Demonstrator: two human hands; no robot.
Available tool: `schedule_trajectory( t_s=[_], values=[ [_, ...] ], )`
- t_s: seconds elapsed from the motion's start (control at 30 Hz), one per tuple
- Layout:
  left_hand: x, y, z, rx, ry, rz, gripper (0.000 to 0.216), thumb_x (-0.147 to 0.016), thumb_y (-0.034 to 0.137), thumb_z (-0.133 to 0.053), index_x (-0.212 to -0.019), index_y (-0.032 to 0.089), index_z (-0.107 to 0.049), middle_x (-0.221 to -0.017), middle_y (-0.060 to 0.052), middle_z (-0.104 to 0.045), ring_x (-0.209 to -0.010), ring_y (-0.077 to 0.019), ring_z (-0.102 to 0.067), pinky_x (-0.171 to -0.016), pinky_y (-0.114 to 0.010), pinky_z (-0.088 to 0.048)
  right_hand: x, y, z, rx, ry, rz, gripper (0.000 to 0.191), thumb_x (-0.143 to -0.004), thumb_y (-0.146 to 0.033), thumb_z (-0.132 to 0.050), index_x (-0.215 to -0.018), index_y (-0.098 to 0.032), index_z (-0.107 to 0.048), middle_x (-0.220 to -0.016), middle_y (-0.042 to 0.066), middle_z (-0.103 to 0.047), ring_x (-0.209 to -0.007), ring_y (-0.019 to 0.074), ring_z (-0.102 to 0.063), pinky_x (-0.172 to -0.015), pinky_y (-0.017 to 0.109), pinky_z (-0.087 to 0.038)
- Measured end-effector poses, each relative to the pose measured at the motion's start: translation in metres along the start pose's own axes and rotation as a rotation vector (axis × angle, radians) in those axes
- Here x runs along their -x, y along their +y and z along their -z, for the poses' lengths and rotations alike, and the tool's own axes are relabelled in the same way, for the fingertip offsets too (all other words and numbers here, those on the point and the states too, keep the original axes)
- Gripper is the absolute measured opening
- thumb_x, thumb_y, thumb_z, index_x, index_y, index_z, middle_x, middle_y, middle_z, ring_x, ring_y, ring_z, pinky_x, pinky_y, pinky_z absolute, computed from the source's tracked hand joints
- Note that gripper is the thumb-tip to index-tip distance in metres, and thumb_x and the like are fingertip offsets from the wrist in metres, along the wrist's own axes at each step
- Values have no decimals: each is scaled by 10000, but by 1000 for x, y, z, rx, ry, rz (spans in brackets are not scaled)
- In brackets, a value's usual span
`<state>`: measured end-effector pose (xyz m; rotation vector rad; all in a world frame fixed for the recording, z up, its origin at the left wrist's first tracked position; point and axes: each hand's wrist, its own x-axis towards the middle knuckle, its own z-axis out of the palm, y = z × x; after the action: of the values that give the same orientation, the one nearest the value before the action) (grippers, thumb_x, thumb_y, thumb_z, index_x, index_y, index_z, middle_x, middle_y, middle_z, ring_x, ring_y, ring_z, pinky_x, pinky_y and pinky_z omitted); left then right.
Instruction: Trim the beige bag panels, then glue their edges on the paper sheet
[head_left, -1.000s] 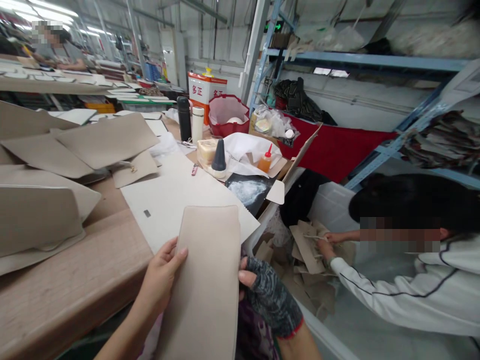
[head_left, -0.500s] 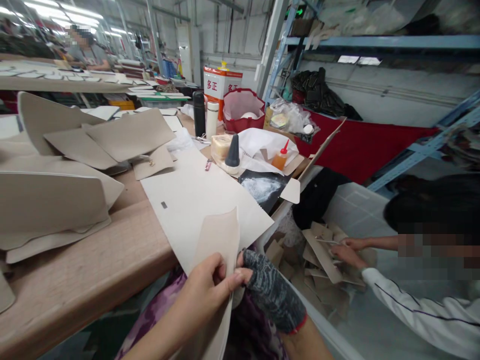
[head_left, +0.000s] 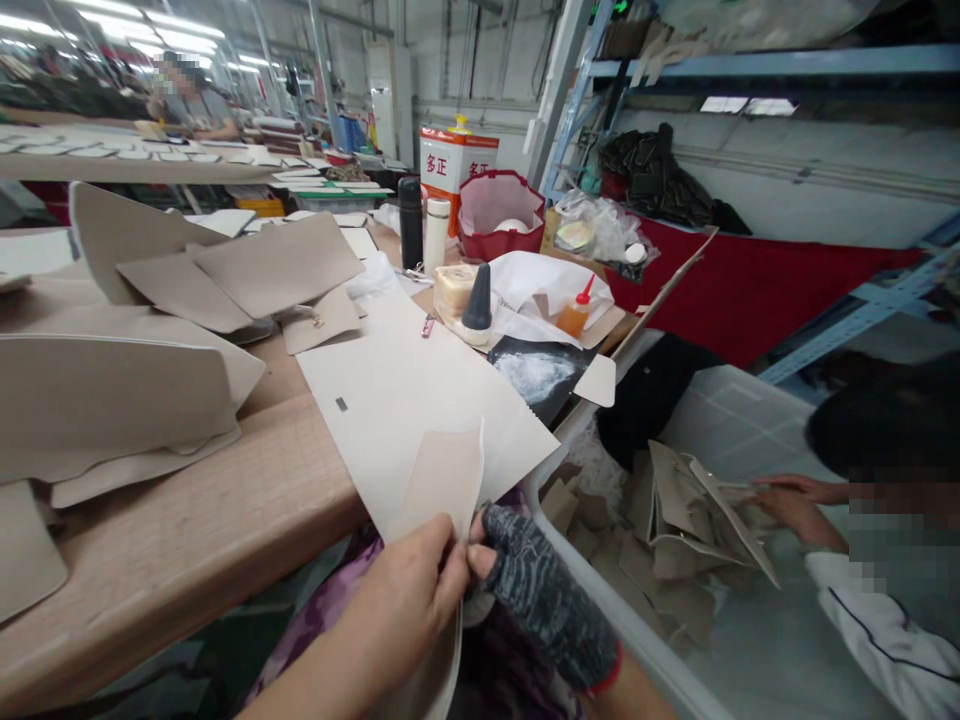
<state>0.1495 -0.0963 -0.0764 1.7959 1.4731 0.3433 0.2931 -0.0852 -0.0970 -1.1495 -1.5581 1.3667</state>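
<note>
A long beige leather-like piece [head_left: 445,478] stands up in front of me, its upper end over a pale sheet [head_left: 420,375] and its lower part running down towards my lap. My bare left hand [head_left: 420,575] is closed round it from the left. On the right edge, my right hand [head_left: 517,565], in a grey fingerless knit sleeve, pinches the piece close to the left thumb. The fingertips nearly meet there, and whatever lies between them is hidden. A small dark metal strip [head_left: 342,404] rests on the pale sheet.
Stacked beige panels [head_left: 112,390] cover the table's left side. Behind the sheet stand a dark cone [head_left: 478,300], a glue bottle [head_left: 575,312] and two flasks. At right, another person's hands [head_left: 799,505] work over a white bin [head_left: 622,610] of beige pieces.
My view has turned slightly left. My left fingers have drawn in tighter at the piece's edge, beside the right fingertips. The other person's hands have moved right, and pieces there have shifted.
</note>
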Motion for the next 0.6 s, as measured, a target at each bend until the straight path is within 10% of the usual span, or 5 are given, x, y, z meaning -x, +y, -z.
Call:
schedule_trajectory(
  t_s=[0.6],
  values=[
    [0, -13, 6, 116, -52, -10, 336, -902, 419, -272, -696, 198, -421, -646, 17, -481, -616, -130, -464, -583, -220, -328, 0, -1, -6, 68, -44, -90, 163, -765, -347, -460, -736, -190, -492, -752, 40, -566, -703, 184, -546, -705, 335, -463]
  ],
)
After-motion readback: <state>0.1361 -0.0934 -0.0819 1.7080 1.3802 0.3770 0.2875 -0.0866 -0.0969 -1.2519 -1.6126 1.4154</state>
